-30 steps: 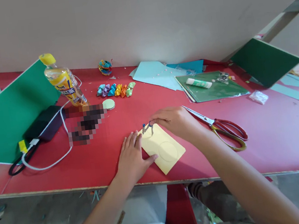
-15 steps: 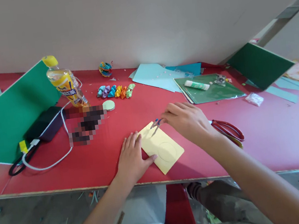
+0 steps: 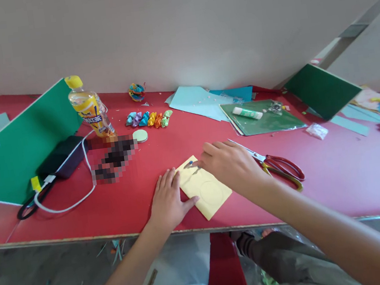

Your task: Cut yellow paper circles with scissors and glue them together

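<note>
A yellow sheet of paper (image 3: 208, 196) lies on the red table, with a pencil-thin circle drawn on its lower half. Flat on its left edge, with the thumb spread out, rests my left hand (image 3: 169, 199), open and pressing the sheet down. My right hand (image 3: 227, 163) is closed over the sheet's upper part, pinching a small drawing compass (image 3: 189, 164) with blue parts. The fingers cover most of the compass, and its shadow falls on the paper. Red-handled scissors (image 3: 280, 168) lie just right of my right hand, their blades partly behind it.
Behind lie twisted paper pieces (image 3: 148, 119), a pale green disc (image 3: 140, 136), light blue sheets (image 3: 195, 103) and a glue stick (image 3: 247, 113) on a green folder (image 3: 271, 122). A drink bottle (image 3: 93, 113), a white cable (image 3: 66, 209) and a black box (image 3: 61, 157) stand left.
My right hand has moved left and slightly down, turning the compass, which now shows less behind the fingers. More of the scissors shows. My left hand stays on the sheet.
</note>
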Demonstrator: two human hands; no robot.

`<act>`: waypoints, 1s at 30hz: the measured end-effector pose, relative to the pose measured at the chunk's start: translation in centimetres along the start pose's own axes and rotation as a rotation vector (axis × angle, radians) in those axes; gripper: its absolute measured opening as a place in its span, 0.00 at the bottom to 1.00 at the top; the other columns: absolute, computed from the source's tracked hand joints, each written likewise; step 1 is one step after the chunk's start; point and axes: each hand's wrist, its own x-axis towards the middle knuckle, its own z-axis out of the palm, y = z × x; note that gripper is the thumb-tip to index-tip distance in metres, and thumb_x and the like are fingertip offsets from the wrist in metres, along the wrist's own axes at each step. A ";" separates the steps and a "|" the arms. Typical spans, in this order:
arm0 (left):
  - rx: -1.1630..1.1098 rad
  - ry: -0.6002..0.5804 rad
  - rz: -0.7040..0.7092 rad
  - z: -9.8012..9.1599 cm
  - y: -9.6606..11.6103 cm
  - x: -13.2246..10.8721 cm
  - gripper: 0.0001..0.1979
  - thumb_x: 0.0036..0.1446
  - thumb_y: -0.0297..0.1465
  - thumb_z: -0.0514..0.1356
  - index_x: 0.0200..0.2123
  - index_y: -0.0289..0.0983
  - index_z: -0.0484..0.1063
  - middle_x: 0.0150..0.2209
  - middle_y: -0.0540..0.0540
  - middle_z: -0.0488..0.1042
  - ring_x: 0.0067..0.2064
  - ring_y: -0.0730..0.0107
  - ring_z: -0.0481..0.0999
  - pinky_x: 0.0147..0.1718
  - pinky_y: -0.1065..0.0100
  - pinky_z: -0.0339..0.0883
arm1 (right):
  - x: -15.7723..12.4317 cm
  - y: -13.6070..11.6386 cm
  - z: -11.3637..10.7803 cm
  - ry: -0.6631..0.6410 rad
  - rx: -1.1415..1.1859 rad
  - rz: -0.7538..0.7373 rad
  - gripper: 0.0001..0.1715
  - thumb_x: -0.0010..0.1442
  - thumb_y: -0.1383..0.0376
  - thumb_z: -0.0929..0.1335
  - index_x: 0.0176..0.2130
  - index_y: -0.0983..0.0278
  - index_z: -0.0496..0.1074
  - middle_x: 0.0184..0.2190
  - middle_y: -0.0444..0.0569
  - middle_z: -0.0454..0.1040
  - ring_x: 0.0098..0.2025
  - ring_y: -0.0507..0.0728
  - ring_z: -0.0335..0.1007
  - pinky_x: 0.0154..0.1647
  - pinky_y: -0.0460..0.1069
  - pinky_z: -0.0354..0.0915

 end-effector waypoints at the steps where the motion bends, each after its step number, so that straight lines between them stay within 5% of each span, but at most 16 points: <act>1: -0.001 0.001 -0.004 0.0 0.0 0.0 0.39 0.50 0.51 0.54 0.57 0.30 0.56 0.59 0.32 0.58 0.61 0.51 0.54 0.57 0.51 0.49 | 0.2 0.0 0.1 -0.025 0.015 0.025 0.17 0.62 0.62 0.63 0.26 0.65 0.73 0.25 0.50 0.70 0.28 0.56 0.66 0.29 0.51 0.54; 9: 0.003 -0.011 -0.011 0.0 -0.1 0.0 0.39 0.50 0.51 0.54 0.57 0.29 0.56 0.59 0.33 0.57 0.61 0.51 0.53 0.57 0.51 0.49 | 2.1 -0.7 0.7 -0.159 0.061 0.152 0.15 0.63 0.67 0.59 0.33 0.65 0.73 0.28 0.53 0.71 0.35 0.60 0.68 0.29 0.51 0.55; 14: 0.027 0.029 0.011 0.2 -0.1 -0.1 0.38 0.51 0.51 0.54 0.56 0.29 0.56 0.59 0.32 0.58 0.60 0.51 0.55 0.57 0.51 0.50 | 2.4 -1.6 1.4 -0.124 0.030 0.153 0.17 0.65 0.66 0.57 0.34 0.67 0.71 0.30 0.53 0.69 0.34 0.59 0.66 0.30 0.50 0.57; 22: 0.012 0.078 0.029 0.6 -0.3 -0.2 0.38 0.50 0.50 0.55 0.56 0.29 0.55 0.58 0.33 0.59 0.60 0.51 0.56 0.57 0.51 0.50 | 0.6 -2.2 0.8 -0.081 0.053 0.016 0.11 0.62 0.69 0.60 0.32 0.66 0.69 0.30 0.51 0.67 0.34 0.59 0.63 0.32 0.50 0.57; 30: 0.014 0.031 0.007 0.3 -0.2 -0.1 0.39 0.50 0.51 0.55 0.57 0.29 0.55 0.58 0.33 0.59 0.60 0.52 0.55 0.58 0.52 0.49 | -1.0 0.0 0.5 -0.159 0.376 0.119 0.09 0.60 0.75 0.62 0.37 0.65 0.70 0.36 0.48 0.73 0.36 0.54 0.69 0.33 0.46 0.60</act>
